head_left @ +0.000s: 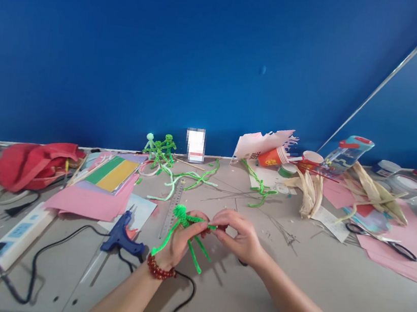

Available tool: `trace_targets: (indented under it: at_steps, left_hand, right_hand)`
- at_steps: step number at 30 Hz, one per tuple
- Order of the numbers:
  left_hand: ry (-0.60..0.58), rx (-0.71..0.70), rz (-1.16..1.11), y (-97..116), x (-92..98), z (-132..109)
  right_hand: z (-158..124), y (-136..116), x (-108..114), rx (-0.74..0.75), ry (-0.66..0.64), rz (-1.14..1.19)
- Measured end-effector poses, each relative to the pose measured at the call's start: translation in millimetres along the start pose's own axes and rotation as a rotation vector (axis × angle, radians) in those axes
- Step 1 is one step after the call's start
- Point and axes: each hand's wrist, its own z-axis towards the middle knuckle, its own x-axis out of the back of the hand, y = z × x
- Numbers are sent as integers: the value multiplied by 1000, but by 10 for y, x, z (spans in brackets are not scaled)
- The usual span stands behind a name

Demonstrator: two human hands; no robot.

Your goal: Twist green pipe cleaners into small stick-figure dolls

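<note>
My left hand [182,239], with a red bead bracelet at the wrist, is closed around a bright green pipe-cleaner figure [182,218] held just above the table near its front middle. Its green legs hang down past my palm. My right hand [238,234] pinches the right end of the same figure, fingertips meeting those of the left hand. Something dark red shows between the fingertips; I cannot make out what it is.
A blue glue gun [121,236] with a black cord lies left of my hands, a metal ruler [171,207] just behind. Pink paper [91,201], coloured sheets, a red cloth [34,164], more green pipe-cleaner figures [161,151], paper cups [275,157], corn husks [309,192] and scissors [385,240] lie around.
</note>
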Motion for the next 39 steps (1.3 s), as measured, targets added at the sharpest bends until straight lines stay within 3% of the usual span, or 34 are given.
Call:
trace_targets:
  at_steps: [12,21,31,39]
  left_hand:
    - [-6,7,23,23,-19,5]
    - [-3,-10,69,67,-38,-13]
    - [-59,-85,146,23,2,-19]
    - [-39,-115,212,54,-14,-30]
  right_hand:
    - [-11,25,20,107,-2,-149]
    - [-18,-15,36,39,-31,-257]
    - [-6,-85,61,-86,-126,-132]
    - [-19,-102,69,-166,-119,-40]
